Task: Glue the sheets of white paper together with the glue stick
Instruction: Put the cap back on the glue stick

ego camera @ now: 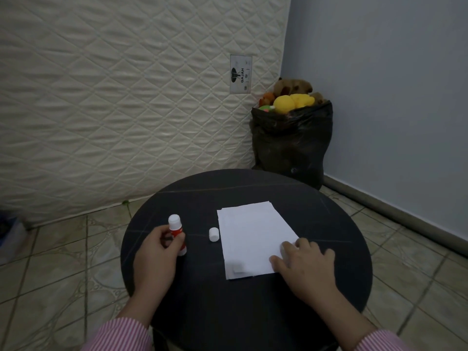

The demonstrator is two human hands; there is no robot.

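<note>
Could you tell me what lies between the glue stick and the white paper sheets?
In the head view, a small white cap lies on the black table between the red-and-white glue stick and the sheets.

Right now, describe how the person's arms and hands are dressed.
Both hands are bare: no gloves, rings or watch visible on the left hand or the right hand. Each forearm comes out of a long sleeve with thin pink-and-white stripes, the left sleeve and the right sleeve, whose cuffs end short of the wrists.
</note>
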